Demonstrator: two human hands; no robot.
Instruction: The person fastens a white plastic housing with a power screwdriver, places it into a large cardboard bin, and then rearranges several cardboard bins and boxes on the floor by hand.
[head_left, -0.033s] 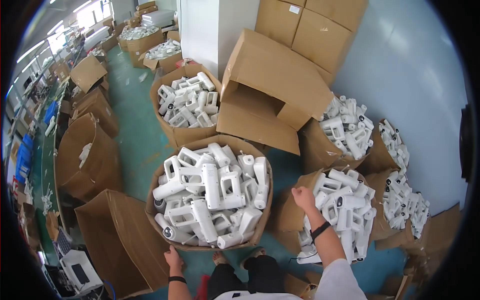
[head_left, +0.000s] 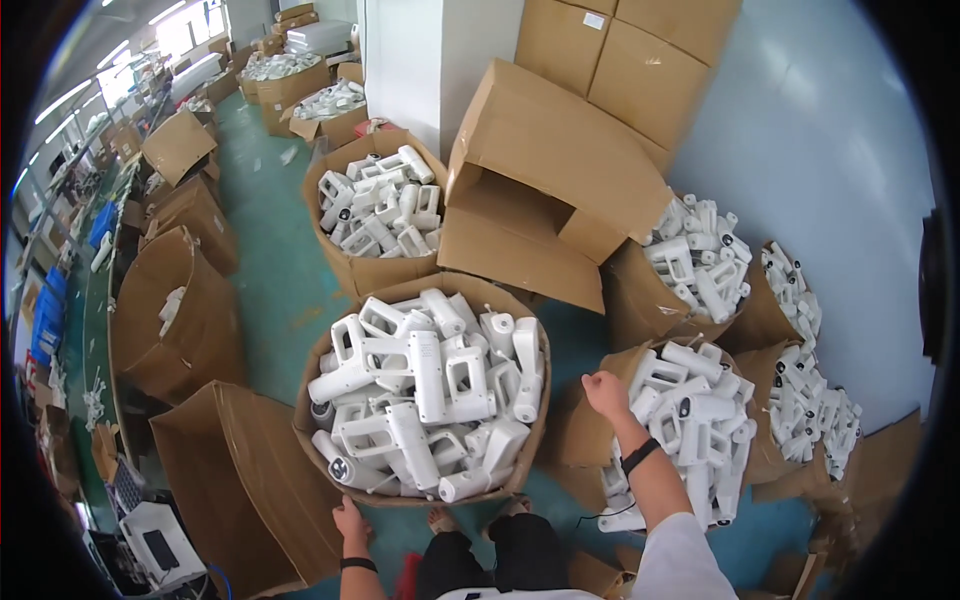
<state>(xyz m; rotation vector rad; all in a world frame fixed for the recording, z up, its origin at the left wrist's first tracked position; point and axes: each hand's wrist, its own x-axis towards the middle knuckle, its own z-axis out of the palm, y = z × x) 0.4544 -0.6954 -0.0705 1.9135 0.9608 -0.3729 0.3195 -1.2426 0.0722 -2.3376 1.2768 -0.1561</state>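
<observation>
Two hands on cardboard: left hand [head_left: 350,522] gripping near rim of round box [head_left: 310,420] heaped with white plastic housings [head_left: 425,395], steadying it; right hand [head_left: 605,392] closed on neighbouring box's flap [head_left: 575,425].

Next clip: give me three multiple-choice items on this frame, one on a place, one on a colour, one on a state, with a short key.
1. Where is the left hand?
A. at the near rim of the middle box of parts
B. on the blue crates
C. on the wall

2. What colour are the plastic housings?
A. black
B. white
C. red

3. What is the state of the right hand?
A. holding a housing
B. on the flap of the right-hand box
C. out of view

Key: A, the fingers sit at that rim; B, every housing is white; B, it rests on cardboard, nothing lifted.
</observation>
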